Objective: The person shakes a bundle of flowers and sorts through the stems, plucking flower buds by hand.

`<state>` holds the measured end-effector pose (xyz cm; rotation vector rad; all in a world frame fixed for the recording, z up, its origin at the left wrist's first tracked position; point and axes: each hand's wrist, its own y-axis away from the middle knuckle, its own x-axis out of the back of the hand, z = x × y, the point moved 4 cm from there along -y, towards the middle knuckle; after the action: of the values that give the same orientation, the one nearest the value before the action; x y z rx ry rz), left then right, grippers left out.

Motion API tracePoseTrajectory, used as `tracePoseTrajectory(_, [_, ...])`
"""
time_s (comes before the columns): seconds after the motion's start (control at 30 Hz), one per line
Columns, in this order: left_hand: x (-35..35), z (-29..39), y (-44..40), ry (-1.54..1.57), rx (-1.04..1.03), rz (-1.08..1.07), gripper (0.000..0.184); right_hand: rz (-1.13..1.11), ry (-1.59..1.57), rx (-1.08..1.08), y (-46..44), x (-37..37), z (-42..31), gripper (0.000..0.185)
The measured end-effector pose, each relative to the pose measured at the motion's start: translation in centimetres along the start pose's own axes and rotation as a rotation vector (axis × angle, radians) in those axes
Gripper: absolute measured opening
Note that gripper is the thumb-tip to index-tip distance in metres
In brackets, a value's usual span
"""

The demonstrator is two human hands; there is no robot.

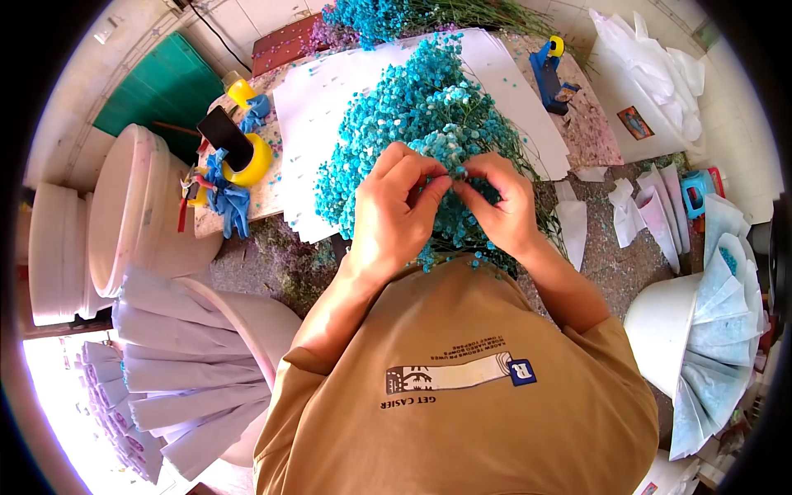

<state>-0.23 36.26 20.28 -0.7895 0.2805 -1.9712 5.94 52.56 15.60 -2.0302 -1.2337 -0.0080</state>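
A large bunch of blue baby's breath (pixel 396 107) lies across white paper sheets (pixel 305 107), its green stems fanning to the right. Over the near side of the bunch, my left hand (pixel 398 198) is closed, thumb and forefinger pinched at a small sprig. My right hand (pixel 505 206) faces it closely, also pinching among the same blossoms. The fingertips of both hands almost meet; the exact bit between them is too small to make out clearly. Loose blue florets hang below the hands, just above my brown shirt (pixel 462 330).
On the table's left are a phone (pixel 224 139) on a yellow tape roll (pixel 254 161) and blue gloves (pixel 229 202). A blue tape dispenser (pixel 548 76) stands back right. Buckets of paper-wrapped bunches flank me: a left bucket (pixel 264 318) and a right bucket (pixel 660 326).
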Motion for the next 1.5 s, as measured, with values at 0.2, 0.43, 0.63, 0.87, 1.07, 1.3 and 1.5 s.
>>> tracePoseTrajectory(0.2, [1.3,-2.6,1.0,0.857,0.360,0.046,0.007,-0.009,-0.010,0.089,0.5,-0.2,-0.3,0.018])
tracePoseTrajectory(0.43, [1.4,-2.1,-0.2,0.172,0.249,-0.016,0.013,-0.037,0.043,0.189,0.3,-0.5,-0.9,0.020])
tracePoseTrajectory(0.63, [1.3,-3.1,0.5,0.322,0.244,0.103,0.008,-0.032,0.078,0.245,0.2,-0.5,-1.2,0.022])
tracePoseTrajectory(0.87, [1.9,0.1,0.9,0.226,0.324,-0.059,0.013,-0.037,0.151,0.363,0.3,-0.9,-1.7,0.024])
tracePoseTrajectory(1.07, [0.9,-0.3,0.5,-0.128,0.000,0.019,0.013,-0.016,0.182,0.395,0.4,-0.9,-1.7,0.025])
tracePoseTrajectory(1.3, [2.0,-1.8,1.8,0.479,0.320,0.103,0.007,-0.018,0.188,0.386,0.5,-0.9,-1.6,0.025])
tracePoseTrajectory(1.5, [1.1,0.3,1.4,-0.128,0.080,0.011,0.017,-0.028,0.218,0.412,0.6,-1.0,-1.8,0.026])
